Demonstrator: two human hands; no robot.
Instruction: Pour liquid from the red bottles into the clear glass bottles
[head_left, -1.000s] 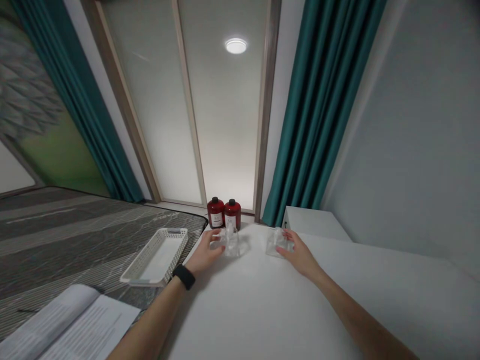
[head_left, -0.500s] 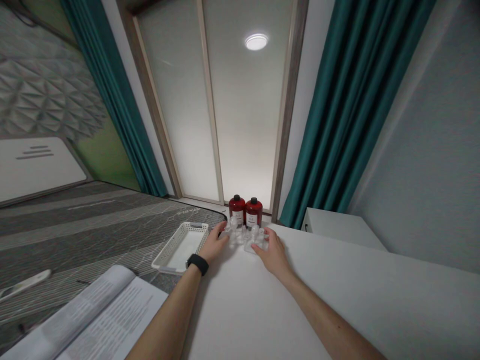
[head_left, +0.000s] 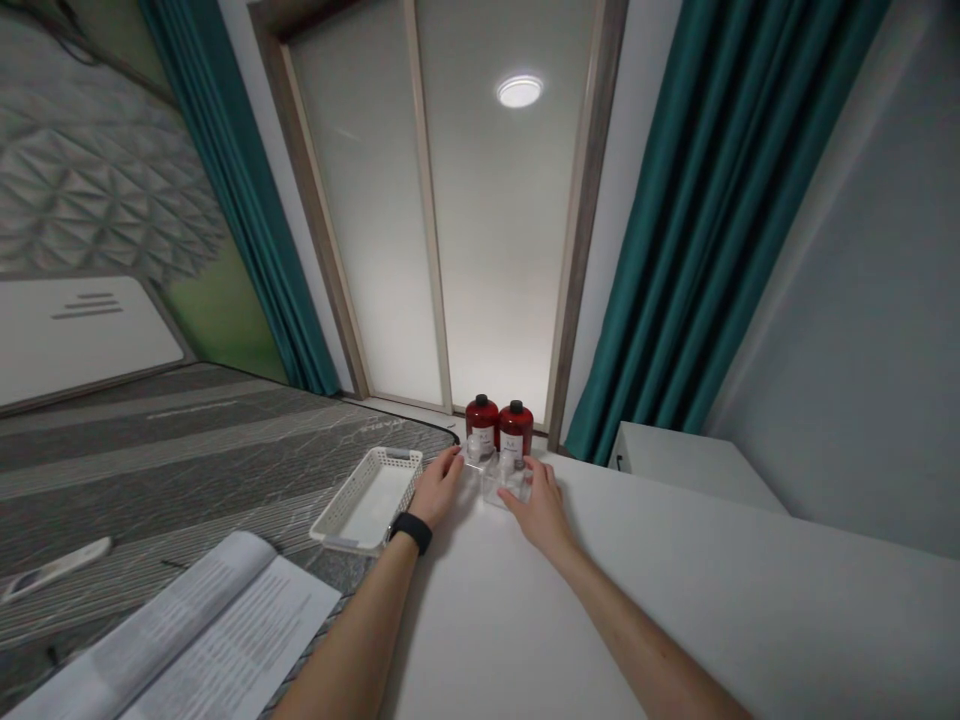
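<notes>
Bottles [head_left: 516, 422] blocked the far side. Before them, right hand [head_left: 541, 505] held clear piece A [head_left: 493, 487], left hand [head_left: 438, 487] touched clear piece B [head_left: 474, 449], grip unclear; knobs pointed up, long axes unclear.

this looks like a room in a home, most likely a bedroom. long teal fabric curtains [head_left: 735, 220] hang on either side of tall frosted-glass door panels [head_left: 502, 250] in a brown wood-look frame [head_left: 586, 230]. a broad grey striped surface with dark edging [head_left: 247, 410] resembles a mattress; a low white box-shaped cabinet [head_left: 697, 462] and a raised geometric wall pattern [head_left: 97, 190] also seem domestic.
</notes>
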